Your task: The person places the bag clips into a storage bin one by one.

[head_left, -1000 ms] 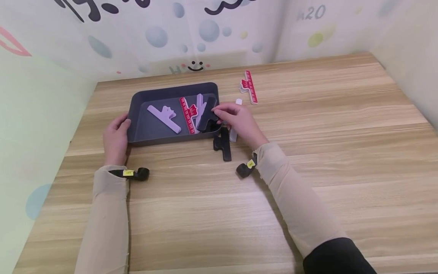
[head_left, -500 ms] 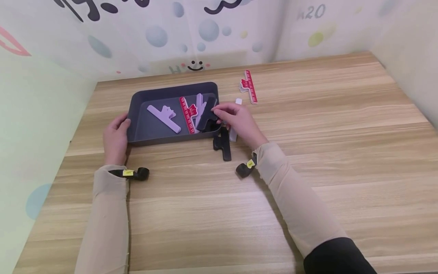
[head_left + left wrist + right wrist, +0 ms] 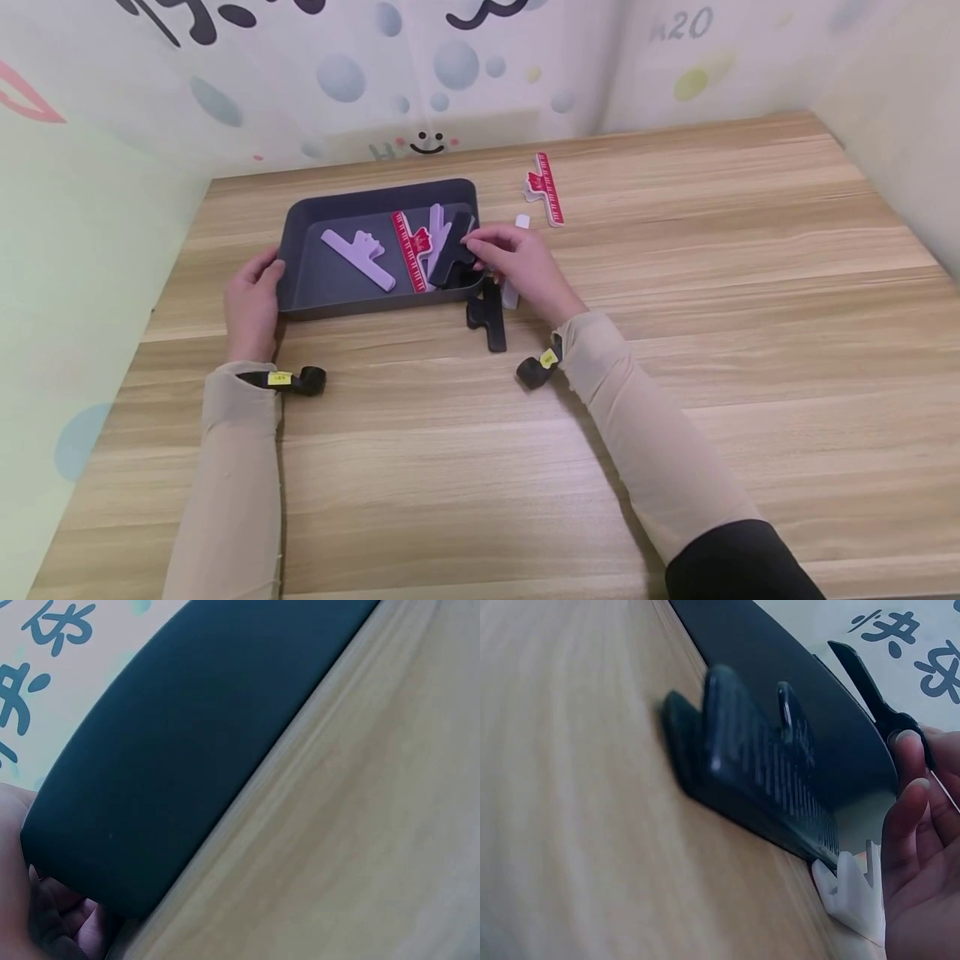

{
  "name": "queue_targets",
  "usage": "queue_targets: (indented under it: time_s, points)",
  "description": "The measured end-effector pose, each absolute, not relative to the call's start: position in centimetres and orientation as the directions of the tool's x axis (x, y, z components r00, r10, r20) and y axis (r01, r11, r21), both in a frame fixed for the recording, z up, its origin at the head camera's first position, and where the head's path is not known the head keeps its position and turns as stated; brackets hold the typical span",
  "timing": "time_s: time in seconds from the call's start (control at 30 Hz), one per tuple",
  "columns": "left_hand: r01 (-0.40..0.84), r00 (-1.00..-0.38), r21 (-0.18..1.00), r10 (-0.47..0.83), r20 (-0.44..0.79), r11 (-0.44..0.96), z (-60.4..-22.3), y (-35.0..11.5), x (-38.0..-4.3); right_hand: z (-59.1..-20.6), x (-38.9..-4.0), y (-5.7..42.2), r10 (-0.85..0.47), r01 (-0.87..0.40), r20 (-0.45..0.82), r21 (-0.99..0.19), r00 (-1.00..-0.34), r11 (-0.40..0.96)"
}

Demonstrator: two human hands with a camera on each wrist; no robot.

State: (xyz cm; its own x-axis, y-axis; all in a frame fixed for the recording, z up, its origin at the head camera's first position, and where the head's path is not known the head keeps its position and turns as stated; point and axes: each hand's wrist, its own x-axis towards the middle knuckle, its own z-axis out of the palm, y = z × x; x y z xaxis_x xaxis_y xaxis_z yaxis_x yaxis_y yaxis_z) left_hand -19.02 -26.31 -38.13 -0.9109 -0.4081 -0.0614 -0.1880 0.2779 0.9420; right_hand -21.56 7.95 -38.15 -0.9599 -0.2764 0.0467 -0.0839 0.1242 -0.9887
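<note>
With thumb at the rim and fingers underneath, my left hand point(image 3: 252, 310) grips the left end of a dark grey tray point(image 3: 337, 309). My right hand point(image 3: 528, 267) pinches a black clip point(image 3: 453, 248) over the tray's right end; the right wrist view shows this clip point(image 3: 866, 682) tilted above the rim. Inside the tray lie a lilac clip point(image 3: 360, 257), a red clip with a piano-key pattern point(image 3: 409, 254) and a second lilac clip point(image 3: 437, 229), partly covered by the black one.
Another black clip point(image 3: 492, 321) lies on the table against the tray's front right corner. Beside it a white or pale lilac clip point(image 3: 512, 295) is partly hidden under my right hand. Farther back rests a red clip point(image 3: 551, 192). A printed wall point(image 3: 600, 67) stands behind the table.
</note>
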Motion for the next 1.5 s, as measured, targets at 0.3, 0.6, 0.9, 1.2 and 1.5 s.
queue_targets:
  time_s: [0.3,0.6,0.9,1.2,1.5]
  points:
    - [-0.180,-0.913,0.946,-0.403,-0.060,0.269,-38.15,-26.29,-19.08,-38.14,-21.57,8.05,-0.272,-0.071,0.033,-0.989,-0.962,0.131]
    - [-0.181,-0.914,0.945,-0.402,-0.059,0.273,-38.12,-26.33,-19.04,-37.94,-21.49,8.04,-0.272,-0.068,0.026,-0.987,-0.962,0.148]
    - [-0.195,-0.914,0.941,-0.400,-0.071,0.278,-38.09,-26.37,-19.01,-38.05,-21.50,8.06,-0.275,-0.074,0.031,-0.986,-0.961,0.147]
    - [-0.185,-0.912,0.941,-0.406,-0.057,0.284,-38.11,-26.30,-19.08,-37.95,-21.44,8.08,-0.274,-0.067,0.027,-0.988,-0.961,0.137]
    - [-0.186,-0.912,0.940,-0.407,-0.057,0.285,-38.12,-26.32,-19.04,-37.94,-21.45,8.08,-0.277,-0.068,0.027,-0.988,-0.960,0.140]
